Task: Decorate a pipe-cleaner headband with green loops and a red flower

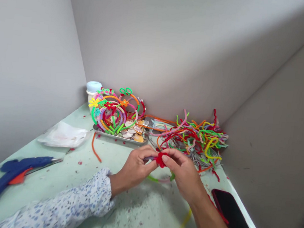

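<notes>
My left hand (139, 165) is closed on a headband wrapped in pipe cleaner, of which a purple bit (150, 158) shows at the fingers. A green and pink stretch of the band (158, 180) curves below, between both hands. My right hand (182, 170) pinches a small red pipe-cleaner flower (161, 160) with thumb and fingers. The flower sits against the band, and both hands meet there. Whether it is fixed to the band I cannot tell. Parts of the band are hidden behind the fingers.
A metal tray (122, 139) bears finished headbands (114, 113) and flat pieces. Loose pipe cleaners (198, 137) are heaped at the back right. A blue glue gun (12, 175) lies left, near a plastic bag (64, 135). A phone (235, 217) lies right. A lidded jar (93, 87) stands behind.
</notes>
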Tool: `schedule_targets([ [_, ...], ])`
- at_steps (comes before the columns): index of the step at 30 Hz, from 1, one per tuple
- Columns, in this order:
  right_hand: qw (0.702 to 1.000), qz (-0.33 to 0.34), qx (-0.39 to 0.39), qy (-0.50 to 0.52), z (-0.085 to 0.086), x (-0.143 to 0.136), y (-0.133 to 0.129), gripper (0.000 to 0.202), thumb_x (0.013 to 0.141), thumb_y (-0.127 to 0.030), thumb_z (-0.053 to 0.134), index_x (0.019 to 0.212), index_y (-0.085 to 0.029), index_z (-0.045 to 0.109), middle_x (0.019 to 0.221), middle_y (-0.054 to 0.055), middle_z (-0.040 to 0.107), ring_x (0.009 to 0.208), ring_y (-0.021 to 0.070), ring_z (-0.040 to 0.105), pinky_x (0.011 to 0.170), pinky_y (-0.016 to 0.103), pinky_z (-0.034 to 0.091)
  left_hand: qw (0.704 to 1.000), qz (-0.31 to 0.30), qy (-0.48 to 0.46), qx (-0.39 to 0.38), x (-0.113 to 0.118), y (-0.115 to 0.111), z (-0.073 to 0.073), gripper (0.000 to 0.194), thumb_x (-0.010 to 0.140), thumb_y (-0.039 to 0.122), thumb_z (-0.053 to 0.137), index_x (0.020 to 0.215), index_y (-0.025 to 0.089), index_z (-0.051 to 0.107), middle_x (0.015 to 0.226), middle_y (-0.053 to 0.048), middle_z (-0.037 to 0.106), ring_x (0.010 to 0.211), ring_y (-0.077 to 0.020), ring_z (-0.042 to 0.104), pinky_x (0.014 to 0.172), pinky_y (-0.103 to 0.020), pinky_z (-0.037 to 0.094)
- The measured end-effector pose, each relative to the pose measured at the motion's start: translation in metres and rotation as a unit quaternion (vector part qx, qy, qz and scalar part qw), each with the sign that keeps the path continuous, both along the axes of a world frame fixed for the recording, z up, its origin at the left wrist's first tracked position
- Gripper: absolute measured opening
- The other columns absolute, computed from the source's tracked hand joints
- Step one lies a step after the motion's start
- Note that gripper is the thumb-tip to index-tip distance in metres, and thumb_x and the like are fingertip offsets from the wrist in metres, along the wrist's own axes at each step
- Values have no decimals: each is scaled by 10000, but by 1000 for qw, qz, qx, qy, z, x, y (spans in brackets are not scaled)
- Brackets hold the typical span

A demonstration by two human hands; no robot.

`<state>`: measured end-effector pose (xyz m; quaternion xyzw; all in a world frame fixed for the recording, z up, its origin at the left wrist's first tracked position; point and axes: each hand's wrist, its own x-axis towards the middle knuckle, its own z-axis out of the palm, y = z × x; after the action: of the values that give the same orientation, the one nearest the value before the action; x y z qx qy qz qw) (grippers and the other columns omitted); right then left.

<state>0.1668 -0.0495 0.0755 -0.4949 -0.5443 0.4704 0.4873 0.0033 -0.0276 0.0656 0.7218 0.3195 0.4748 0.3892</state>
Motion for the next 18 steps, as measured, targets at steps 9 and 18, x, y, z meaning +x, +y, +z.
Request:
schedule_targets([
  [9,997,-3,-12,75,-12,-14,-2,249,769,-399,641,938,-217,626,885,23,662,790,162,608,702,270,476,1000,7,-17,-13,-2,2,-7,139,805,263,597,816,164,694,753,-25,578,663,-113,499,580,-218,372],
  [18,993,63,28,-100,18,12,-5,244,782,-385,604,951,-221,668,916,38,661,795,171,619,720,300,501,997,-67,35,0,-2,4,1,159,812,265,585,852,203,725,760,-33,615,703,-130,541,662,-245,417],
])
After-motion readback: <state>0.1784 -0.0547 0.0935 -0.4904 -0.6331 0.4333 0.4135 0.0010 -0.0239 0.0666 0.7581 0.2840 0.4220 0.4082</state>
